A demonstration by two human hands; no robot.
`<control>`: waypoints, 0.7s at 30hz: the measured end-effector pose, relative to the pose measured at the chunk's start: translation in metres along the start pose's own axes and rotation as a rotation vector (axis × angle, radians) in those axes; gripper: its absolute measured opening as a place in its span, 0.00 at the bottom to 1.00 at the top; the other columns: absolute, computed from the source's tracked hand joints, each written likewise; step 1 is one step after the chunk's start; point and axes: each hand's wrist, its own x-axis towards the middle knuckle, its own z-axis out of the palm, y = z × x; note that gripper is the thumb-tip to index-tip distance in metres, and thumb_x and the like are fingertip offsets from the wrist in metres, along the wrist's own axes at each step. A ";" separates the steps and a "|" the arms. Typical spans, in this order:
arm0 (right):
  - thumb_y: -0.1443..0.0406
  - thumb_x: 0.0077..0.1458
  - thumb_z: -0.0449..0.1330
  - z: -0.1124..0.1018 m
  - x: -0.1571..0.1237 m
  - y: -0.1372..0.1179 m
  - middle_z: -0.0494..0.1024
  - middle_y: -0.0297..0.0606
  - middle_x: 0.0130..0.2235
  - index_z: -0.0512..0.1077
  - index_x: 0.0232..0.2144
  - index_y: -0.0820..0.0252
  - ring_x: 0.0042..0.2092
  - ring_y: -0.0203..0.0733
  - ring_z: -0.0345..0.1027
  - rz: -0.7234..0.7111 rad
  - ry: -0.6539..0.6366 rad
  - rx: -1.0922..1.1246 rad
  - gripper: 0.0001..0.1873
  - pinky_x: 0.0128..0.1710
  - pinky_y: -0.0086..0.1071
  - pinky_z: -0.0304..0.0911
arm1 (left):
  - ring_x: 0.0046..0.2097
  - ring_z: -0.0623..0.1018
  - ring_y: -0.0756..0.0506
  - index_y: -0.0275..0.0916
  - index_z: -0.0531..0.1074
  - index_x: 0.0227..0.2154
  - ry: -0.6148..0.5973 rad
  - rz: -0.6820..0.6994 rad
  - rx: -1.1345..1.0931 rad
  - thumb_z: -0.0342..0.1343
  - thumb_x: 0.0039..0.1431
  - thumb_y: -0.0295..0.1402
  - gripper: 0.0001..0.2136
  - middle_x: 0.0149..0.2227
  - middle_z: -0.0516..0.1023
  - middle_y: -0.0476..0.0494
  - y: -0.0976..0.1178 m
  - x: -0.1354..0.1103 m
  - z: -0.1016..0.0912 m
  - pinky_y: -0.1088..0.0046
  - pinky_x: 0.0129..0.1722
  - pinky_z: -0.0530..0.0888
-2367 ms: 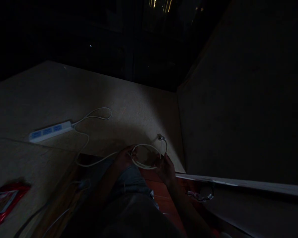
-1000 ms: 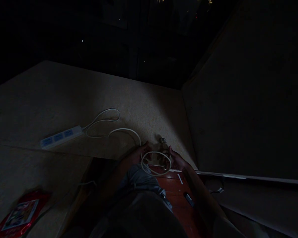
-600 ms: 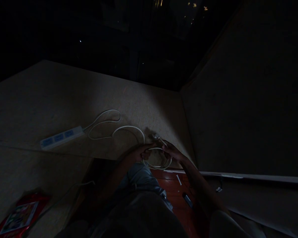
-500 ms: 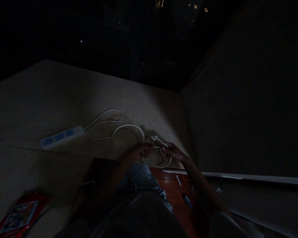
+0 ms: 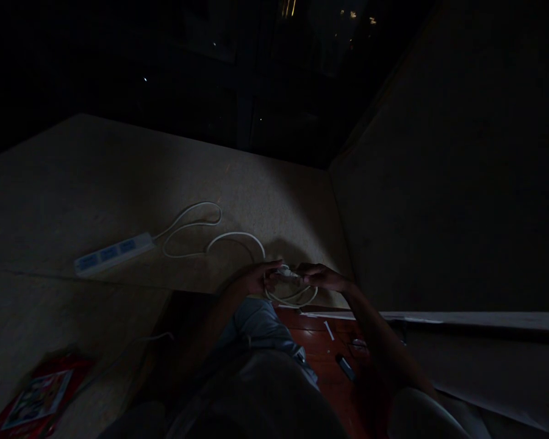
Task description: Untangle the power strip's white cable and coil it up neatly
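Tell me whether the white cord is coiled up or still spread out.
Partly coiled: both hands hold a small loop of the white cord, while the rest trails loosely to the power strip.

Both hands closed in: left hand [image 5: 256,281] and right hand [image 5: 322,277] now nearly meet over the plug [image 5: 286,271], which stuck up free beyond the right hand 2.4 s ago. The coil [image 5: 295,297] they hold went from a wide open loop to a small tight bundle. More white cord [image 5: 231,238] has been drawn onto the table [image 5: 119,177] toward the hands.
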 end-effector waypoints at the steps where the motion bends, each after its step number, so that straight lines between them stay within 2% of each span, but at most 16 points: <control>1: 0.45 0.53 0.61 0.000 0.000 0.000 0.71 0.40 0.37 0.75 0.27 0.65 0.41 0.40 0.64 -0.024 0.006 0.023 0.26 0.41 0.33 0.59 | 0.15 0.54 0.56 0.34 0.68 0.23 -0.019 0.000 -0.001 0.58 0.58 0.41 0.16 0.15 0.58 0.55 0.001 -0.001 0.001 0.79 0.17 0.54; 3: 0.47 0.52 0.63 0.002 -0.001 0.000 0.72 0.42 0.38 0.76 0.27 0.64 0.41 0.41 0.65 -0.033 0.033 0.066 0.24 0.42 0.34 0.60 | 0.15 0.55 0.56 0.33 0.71 0.25 -0.037 0.016 0.008 0.56 0.58 0.45 0.18 0.15 0.58 0.55 0.003 -0.004 0.002 0.79 0.16 0.55; 5: 0.47 0.52 0.63 0.005 0.000 0.002 0.72 0.40 0.35 0.77 0.25 0.63 0.37 0.40 0.65 0.000 0.088 0.088 0.23 0.36 0.32 0.60 | 0.15 0.55 0.56 0.32 0.72 0.26 -0.022 0.029 0.025 0.56 0.58 0.45 0.18 0.15 0.58 0.54 0.004 -0.006 0.004 0.79 0.16 0.55; 8: 0.48 0.52 0.62 0.008 0.003 0.004 0.70 0.35 0.28 0.76 0.25 0.63 0.27 0.34 0.59 0.086 0.177 0.091 0.23 0.26 0.28 0.56 | 0.15 0.55 0.57 0.32 0.70 0.23 0.033 0.036 0.055 0.61 0.55 0.40 0.14 0.15 0.58 0.55 0.000 -0.006 0.005 0.80 0.17 0.54; 11: 0.48 0.51 0.63 0.012 0.008 0.004 0.67 0.31 0.23 0.75 0.27 0.63 0.23 0.30 0.54 0.171 0.198 0.104 0.22 0.21 0.25 0.51 | 0.16 0.54 0.58 0.34 0.70 0.23 0.071 0.071 0.114 0.66 0.50 0.34 0.11 0.15 0.58 0.56 -0.004 -0.002 0.004 0.80 0.17 0.53; 13: 0.49 0.50 0.64 0.014 0.011 0.002 0.68 0.29 0.23 0.73 0.30 0.62 0.21 0.29 0.54 0.197 0.234 0.150 0.21 0.19 0.24 0.50 | 0.16 0.55 0.58 0.34 0.71 0.25 0.072 0.104 0.181 0.67 0.47 0.32 0.10 0.16 0.60 0.56 -0.005 -0.001 0.003 0.79 0.18 0.53; 16: 0.53 0.45 0.69 0.019 0.018 -0.001 0.70 0.26 0.26 0.67 0.35 0.58 0.18 0.26 0.54 0.198 0.357 0.280 0.22 0.15 0.22 0.49 | 0.17 0.57 0.58 0.34 0.72 0.26 0.094 0.141 0.284 0.68 0.45 0.33 0.11 0.19 0.65 0.54 -0.005 0.001 0.004 0.80 0.18 0.52; 19: 0.54 0.41 0.71 0.022 0.025 -0.003 0.73 0.26 0.26 0.62 0.35 0.56 0.16 0.25 0.51 0.242 0.469 0.381 0.26 0.13 0.21 0.46 | 0.17 0.59 0.57 0.34 0.72 0.27 0.164 0.162 0.332 0.66 0.48 0.37 0.12 0.21 0.70 0.50 -0.005 0.003 0.007 0.79 0.17 0.52; 21: 0.53 0.41 0.71 0.023 0.029 -0.004 0.75 0.27 0.25 0.63 0.35 0.57 0.15 0.26 0.52 0.291 0.504 0.404 0.26 0.12 0.22 0.45 | 0.17 0.61 0.56 0.34 0.72 0.29 0.201 0.191 0.339 0.63 0.51 0.39 0.12 0.22 0.73 0.48 -0.007 0.005 0.010 0.78 0.17 0.53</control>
